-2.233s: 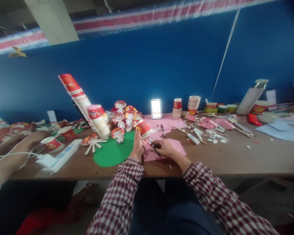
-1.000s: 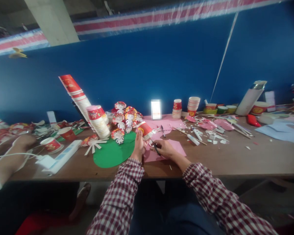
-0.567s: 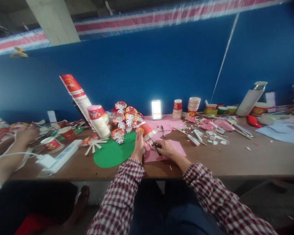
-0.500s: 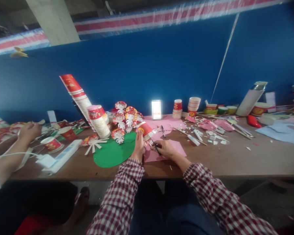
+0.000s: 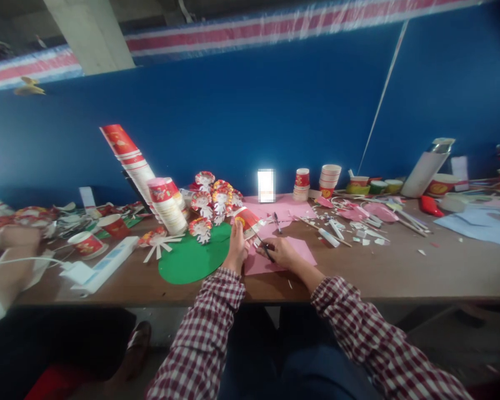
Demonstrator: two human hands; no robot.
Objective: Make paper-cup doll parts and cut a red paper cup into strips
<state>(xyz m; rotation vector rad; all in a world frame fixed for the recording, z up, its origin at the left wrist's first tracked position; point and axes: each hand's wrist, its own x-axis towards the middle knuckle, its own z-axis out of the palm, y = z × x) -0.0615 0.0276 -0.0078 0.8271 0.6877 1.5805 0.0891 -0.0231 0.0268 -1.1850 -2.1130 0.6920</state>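
Observation:
A red and white paper cup (image 5: 246, 218), tilted on its side, is gripped in my left hand (image 5: 236, 248). Slits seem to run along its white edge, though the detail is small. My right hand (image 5: 281, 253) is closed round the black handles of scissors (image 5: 268, 252), whose blades reach the cup's edge. Beneath both hands lies pink paper (image 5: 302, 253). To the left is a green paper oval (image 5: 187, 261), with several cut-paper cup flowers (image 5: 201, 229) standing at its back edge.
Leaning stacks of paper cups (image 5: 169, 208) stand left of centre. A power strip (image 5: 108, 264) with a white cable lies at left, near another person's hand (image 5: 20, 239). Paper scraps (image 5: 366, 232), a glue tube (image 5: 328, 238) and a pen (image 5: 277, 222) lie to the right. A blue partition (image 5: 250, 116) rises behind.
The other person's hand at far left has moved left and down. My hands, the cup and the scissors stay in nearly the same place.

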